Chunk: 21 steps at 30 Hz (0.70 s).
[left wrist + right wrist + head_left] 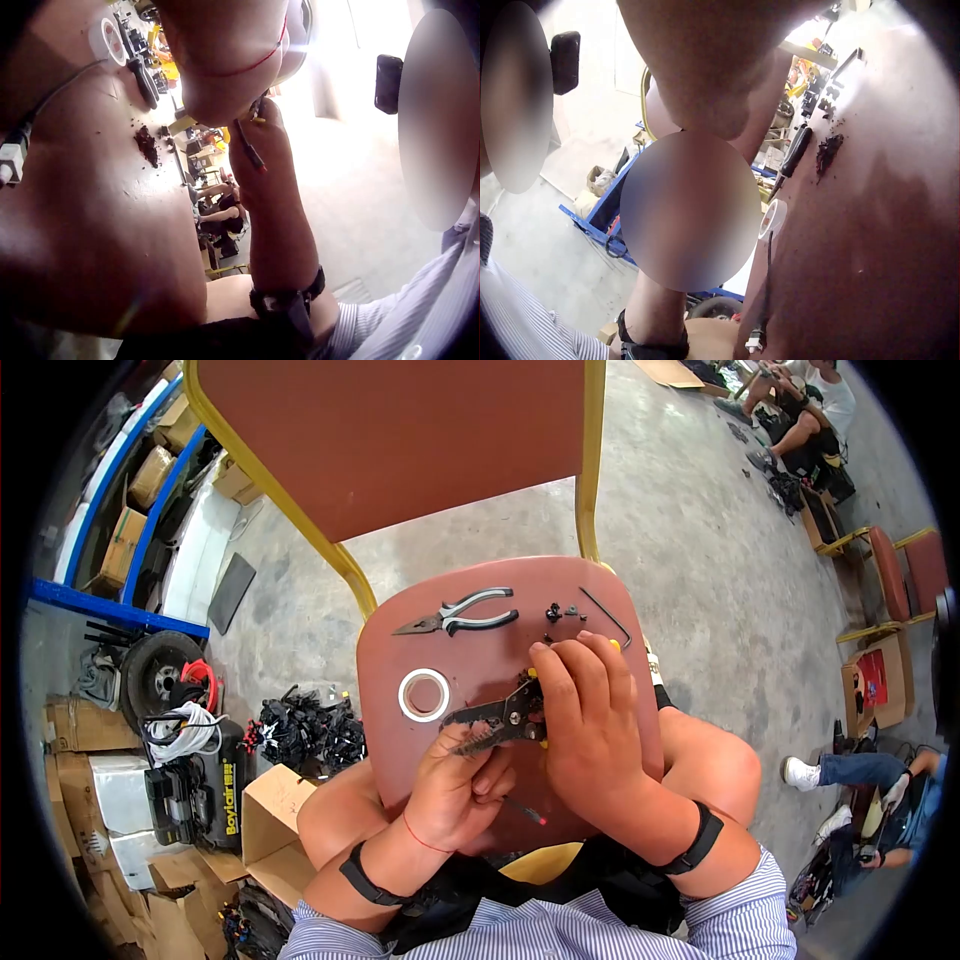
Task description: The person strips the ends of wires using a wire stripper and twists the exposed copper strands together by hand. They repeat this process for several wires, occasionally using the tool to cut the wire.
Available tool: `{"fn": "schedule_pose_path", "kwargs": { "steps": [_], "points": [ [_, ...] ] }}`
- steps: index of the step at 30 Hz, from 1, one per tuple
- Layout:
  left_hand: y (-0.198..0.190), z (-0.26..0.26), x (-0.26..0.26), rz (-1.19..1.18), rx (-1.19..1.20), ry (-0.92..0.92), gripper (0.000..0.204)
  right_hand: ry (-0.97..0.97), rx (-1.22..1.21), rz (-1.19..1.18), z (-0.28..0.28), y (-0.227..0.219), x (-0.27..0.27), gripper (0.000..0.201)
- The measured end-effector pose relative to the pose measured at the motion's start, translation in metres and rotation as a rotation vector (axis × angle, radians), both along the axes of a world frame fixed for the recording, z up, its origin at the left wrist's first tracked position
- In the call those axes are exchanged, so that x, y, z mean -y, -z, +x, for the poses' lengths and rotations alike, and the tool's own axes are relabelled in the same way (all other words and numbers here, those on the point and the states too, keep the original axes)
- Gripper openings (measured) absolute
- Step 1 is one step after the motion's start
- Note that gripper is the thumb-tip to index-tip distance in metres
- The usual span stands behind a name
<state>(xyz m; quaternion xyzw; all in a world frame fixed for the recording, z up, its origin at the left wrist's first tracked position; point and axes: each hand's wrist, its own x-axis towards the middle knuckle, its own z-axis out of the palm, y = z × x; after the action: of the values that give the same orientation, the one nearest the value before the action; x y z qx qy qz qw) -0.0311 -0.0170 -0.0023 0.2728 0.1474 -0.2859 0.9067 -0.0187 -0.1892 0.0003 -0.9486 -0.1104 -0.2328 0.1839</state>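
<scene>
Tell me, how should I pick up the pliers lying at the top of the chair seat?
Probably grip the long-nose pliers by their two grey handles, which point right, coming down from above. They lie flat on the chair seat, apart from the tape roll; the thin pointed nose on the left gives fingers little to hold.

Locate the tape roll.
In the head view the tape roll lies on the chair seat, left of the hands, below the pliers.
</scene>
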Motion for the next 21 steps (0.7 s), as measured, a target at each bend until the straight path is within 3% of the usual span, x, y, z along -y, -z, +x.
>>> {"fn": "schedule_pose_path", "kwargs": {
  "steps": [16, 21],
  "points": [
    [-0.002, -0.002, 0.005, 0.08, -0.003, -0.077, 0.008, -0.033, 0.032, -0.028, 0.004, -0.011, 0.002, 0.032],
    [0.009, -0.004, 0.005, 0.163, 0.08, -0.083, 0.008, -0.089, -0.017, 0.097, 0.004, 0.0, 0.001, 0.021]
  ]
}}
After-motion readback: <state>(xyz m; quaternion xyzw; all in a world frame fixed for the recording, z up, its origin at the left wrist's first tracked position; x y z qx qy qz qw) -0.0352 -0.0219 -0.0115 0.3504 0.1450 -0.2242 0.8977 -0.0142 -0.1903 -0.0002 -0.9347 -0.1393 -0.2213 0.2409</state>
